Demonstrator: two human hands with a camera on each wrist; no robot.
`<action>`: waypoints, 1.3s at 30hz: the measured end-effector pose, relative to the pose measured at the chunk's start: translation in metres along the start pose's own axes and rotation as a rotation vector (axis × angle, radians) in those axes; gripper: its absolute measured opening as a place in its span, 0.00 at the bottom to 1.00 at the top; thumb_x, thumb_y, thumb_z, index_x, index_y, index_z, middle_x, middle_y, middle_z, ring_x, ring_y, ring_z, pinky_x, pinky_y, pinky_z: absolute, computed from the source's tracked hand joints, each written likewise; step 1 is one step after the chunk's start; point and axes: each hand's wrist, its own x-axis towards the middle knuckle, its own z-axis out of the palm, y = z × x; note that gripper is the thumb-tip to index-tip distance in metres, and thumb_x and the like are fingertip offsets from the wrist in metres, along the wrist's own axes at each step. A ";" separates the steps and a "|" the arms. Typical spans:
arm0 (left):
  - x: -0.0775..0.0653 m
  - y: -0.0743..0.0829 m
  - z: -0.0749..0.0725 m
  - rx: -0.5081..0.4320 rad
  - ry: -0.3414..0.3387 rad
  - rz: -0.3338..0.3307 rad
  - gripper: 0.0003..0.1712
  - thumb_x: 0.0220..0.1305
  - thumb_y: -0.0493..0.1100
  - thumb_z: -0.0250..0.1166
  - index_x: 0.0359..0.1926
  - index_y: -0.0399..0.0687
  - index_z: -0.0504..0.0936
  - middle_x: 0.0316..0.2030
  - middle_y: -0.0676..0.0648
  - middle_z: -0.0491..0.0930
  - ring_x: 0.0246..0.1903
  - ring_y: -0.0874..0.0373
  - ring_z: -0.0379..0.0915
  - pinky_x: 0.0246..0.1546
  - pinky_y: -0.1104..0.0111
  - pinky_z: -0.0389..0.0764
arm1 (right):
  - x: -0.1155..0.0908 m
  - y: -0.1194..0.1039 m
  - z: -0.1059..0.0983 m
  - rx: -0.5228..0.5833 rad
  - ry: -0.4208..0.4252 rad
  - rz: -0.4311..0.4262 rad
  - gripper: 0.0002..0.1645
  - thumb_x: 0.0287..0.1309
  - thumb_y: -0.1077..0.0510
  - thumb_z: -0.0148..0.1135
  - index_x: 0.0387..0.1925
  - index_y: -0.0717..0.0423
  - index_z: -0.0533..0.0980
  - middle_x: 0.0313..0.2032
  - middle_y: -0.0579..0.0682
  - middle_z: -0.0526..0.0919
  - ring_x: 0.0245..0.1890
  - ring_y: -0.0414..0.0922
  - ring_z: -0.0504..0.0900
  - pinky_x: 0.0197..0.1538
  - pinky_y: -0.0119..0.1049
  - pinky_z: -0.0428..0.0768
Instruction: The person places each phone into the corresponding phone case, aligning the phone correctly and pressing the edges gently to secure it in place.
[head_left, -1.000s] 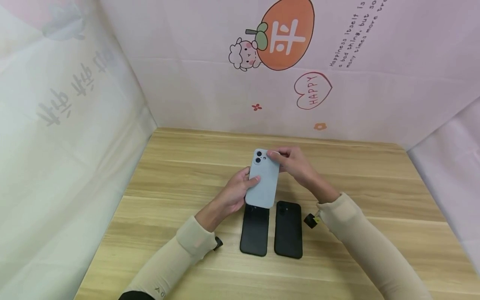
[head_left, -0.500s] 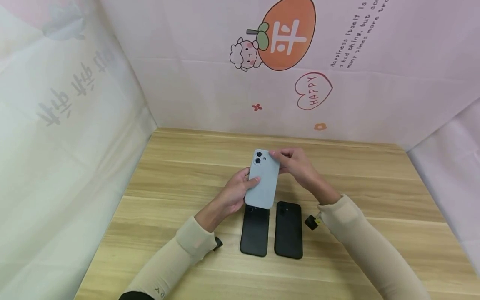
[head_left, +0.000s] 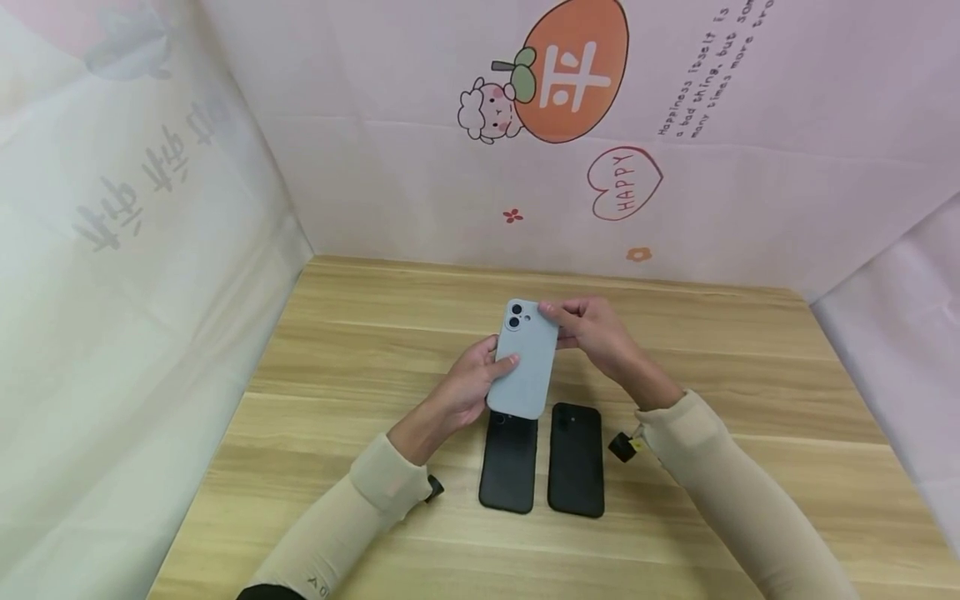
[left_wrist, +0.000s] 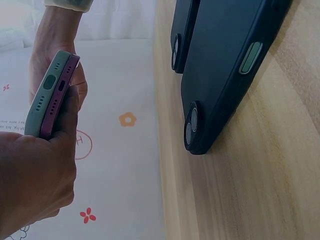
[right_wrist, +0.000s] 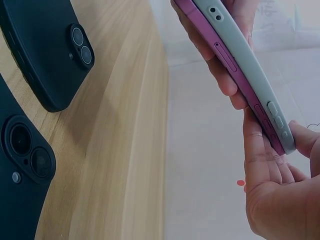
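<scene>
A pale grey-green phone case [head_left: 528, 367] is held tilted above the table, its camera cutouts at the upper left. Against its inner side lies a purple-pink phone [right_wrist: 240, 85]; both layers show along the edge, and I cannot tell how firmly they fit together. My left hand [head_left: 467, 385] grips the lower left side, thumb across the case's back. With thumb and fingers, my right hand [head_left: 600, 335] pinches the upper right corner. Most fingers behind the phone are hidden in the head view.
Two black phones, a left one [head_left: 508, 467] and a right one [head_left: 576, 462], lie side by side on the wooden table [head_left: 360, 333], backs up. The held case overlaps the left one's top in the head view. A printed cloth wall [head_left: 420, 192] rises behind the table.
My right thumb has slid slightly outward, toward the case's upper right corner. The case and my left hand have barely moved.
</scene>
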 end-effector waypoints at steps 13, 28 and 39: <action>-0.001 -0.002 -0.002 0.008 -0.017 0.011 0.25 0.75 0.39 0.52 0.69 0.45 0.62 0.59 0.42 0.76 0.60 0.48 0.72 0.60 0.51 0.74 | 0.001 0.001 0.001 0.006 -0.010 0.011 0.24 0.64 0.46 0.62 0.48 0.64 0.81 0.44 0.57 0.84 0.38 0.48 0.87 0.42 0.41 0.85; -0.004 -0.002 -0.005 0.015 -0.084 -0.002 0.25 0.75 0.41 0.51 0.70 0.47 0.61 0.61 0.43 0.75 0.60 0.50 0.72 0.59 0.53 0.74 | -0.001 0.002 0.001 0.066 -0.045 0.015 0.22 0.67 0.51 0.60 0.50 0.67 0.79 0.42 0.55 0.85 0.37 0.47 0.87 0.41 0.41 0.86; -0.005 0.003 -0.012 0.097 -0.080 -0.023 0.24 0.76 0.45 0.51 0.69 0.49 0.65 0.58 0.45 0.77 0.57 0.51 0.74 0.57 0.55 0.76 | -0.005 -0.001 0.003 0.050 -0.030 -0.001 0.22 0.65 0.51 0.62 0.48 0.67 0.80 0.41 0.55 0.86 0.37 0.48 0.87 0.41 0.41 0.86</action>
